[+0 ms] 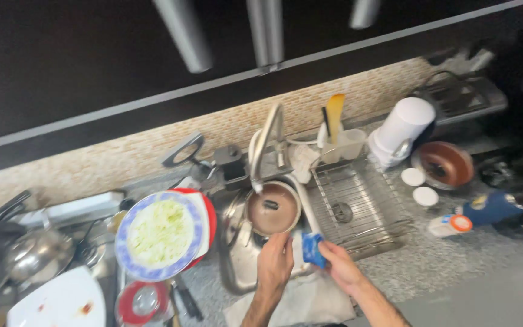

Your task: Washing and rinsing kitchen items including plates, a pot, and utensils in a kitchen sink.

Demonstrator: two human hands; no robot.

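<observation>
My right hand (341, 266) grips a blue sponge (313, 248) at the front rim of the sink (235, 275). My left hand (275, 261) hovers beside it over the sink, fingers curled, close to the sponge; I cannot tell whether it holds anything. Just beyond the hands a brown pan (272, 209) sits in the sink under the curved metal tap (266, 142).
A wire rack (358, 206) fills the right basin. A blue-rimmed plate of pale food (160, 235) rests on a red plate to the left, with a kettle (31, 254) and white plate (62, 303) further left. A white appliance (402, 130), brown bowl (446, 163) and bottles stand right.
</observation>
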